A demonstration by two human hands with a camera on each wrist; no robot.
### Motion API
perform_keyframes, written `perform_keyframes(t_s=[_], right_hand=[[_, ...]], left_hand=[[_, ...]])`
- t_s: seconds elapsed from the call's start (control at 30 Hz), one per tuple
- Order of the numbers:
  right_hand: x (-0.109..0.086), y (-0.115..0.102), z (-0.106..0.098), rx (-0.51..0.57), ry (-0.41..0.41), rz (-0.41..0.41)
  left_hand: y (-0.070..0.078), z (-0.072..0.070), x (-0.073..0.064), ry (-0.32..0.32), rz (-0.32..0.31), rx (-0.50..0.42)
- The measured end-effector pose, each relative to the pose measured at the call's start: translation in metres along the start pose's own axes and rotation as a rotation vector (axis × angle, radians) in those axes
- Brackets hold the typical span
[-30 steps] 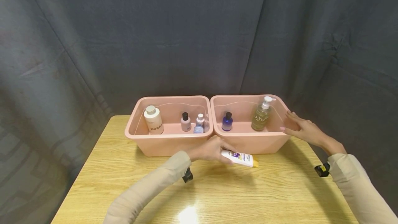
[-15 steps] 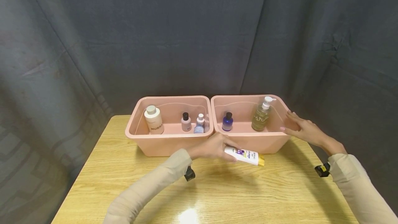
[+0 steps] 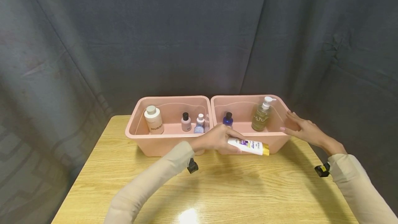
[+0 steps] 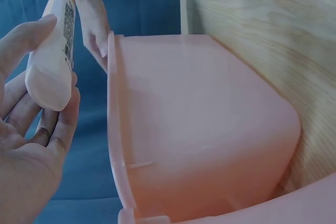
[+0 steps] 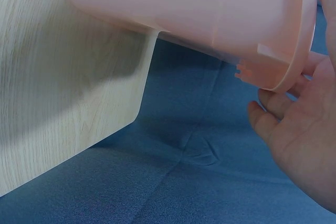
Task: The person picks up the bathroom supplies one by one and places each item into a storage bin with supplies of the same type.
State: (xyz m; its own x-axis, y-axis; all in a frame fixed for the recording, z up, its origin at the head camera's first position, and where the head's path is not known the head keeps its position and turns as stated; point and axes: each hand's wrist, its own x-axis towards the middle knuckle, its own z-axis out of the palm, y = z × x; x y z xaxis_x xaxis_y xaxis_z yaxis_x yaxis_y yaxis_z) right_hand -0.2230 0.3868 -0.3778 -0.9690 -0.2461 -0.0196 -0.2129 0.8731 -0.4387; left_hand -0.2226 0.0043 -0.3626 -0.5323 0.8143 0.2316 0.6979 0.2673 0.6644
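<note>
My left hand [image 3: 217, 138] grips a white squeeze tube [image 3: 247, 146] with a yellow cap, held sideways in front of the right pink bin [image 3: 264, 134], close to its front rim. In the left wrist view the tube [image 4: 50, 72] lies between thumb and fingers. My right hand [image 3: 306, 131] rests on that bin's right rim with fingers loosely extended; in the right wrist view its fingertips lie along the rim corner. Inside this bin stand a green pump bottle [image 3: 260, 117] and a blue bottle with a black cap [image 3: 228, 120], its lower part hidden by my left hand.
A second pink bin [image 3: 164, 145] stands alongside on the left, holding a white bottle [image 3: 153, 122], a pale pink bottle with a black cap [image 3: 186, 123] and small bluish containers [image 3: 199, 127]. Both bins stand on a wooden table [image 3: 236, 193] before a dark curtain [image 3: 186, 37].
My left hand has moved right and upward with the tube, from low before the bins to the right bin's front rim, now overlapping the blue bottle. My right hand has stayed put.
</note>
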Motion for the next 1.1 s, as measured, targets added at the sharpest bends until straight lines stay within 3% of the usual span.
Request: perform_keyframes(t_s=[0.13,0.27,0.67,0.8,1.0,1.1], right_hand=[[0.0,0.0,0.0,0.0,0.001,-0.002],[-0.001,-0.001,0.0,0.005,0.005,-0.008],[0.0,0.003,0.001,0.004,0.02,-0.021],[0.0,0.003,0.0,0.005,0.024,-0.02],[0.0,0.003,0.0,0.015,0.007,-0.01],[0.0,0.003,-0.001,0.019,0.006,-0.011]], left_hand=[[0.002,-0.007,0.006,0.007,0.012,0.022],[0.001,-0.013,0.011,0.018,-0.017,0.014],[-0.012,-0.026,0.022,0.133,-0.072,-0.062],[-0.015,-0.026,0.026,0.156,-0.129,-0.131],[-0.016,-0.024,0.03,0.188,-0.254,-0.318],[-0.016,-0.023,0.034,0.214,-0.288,-0.35]])
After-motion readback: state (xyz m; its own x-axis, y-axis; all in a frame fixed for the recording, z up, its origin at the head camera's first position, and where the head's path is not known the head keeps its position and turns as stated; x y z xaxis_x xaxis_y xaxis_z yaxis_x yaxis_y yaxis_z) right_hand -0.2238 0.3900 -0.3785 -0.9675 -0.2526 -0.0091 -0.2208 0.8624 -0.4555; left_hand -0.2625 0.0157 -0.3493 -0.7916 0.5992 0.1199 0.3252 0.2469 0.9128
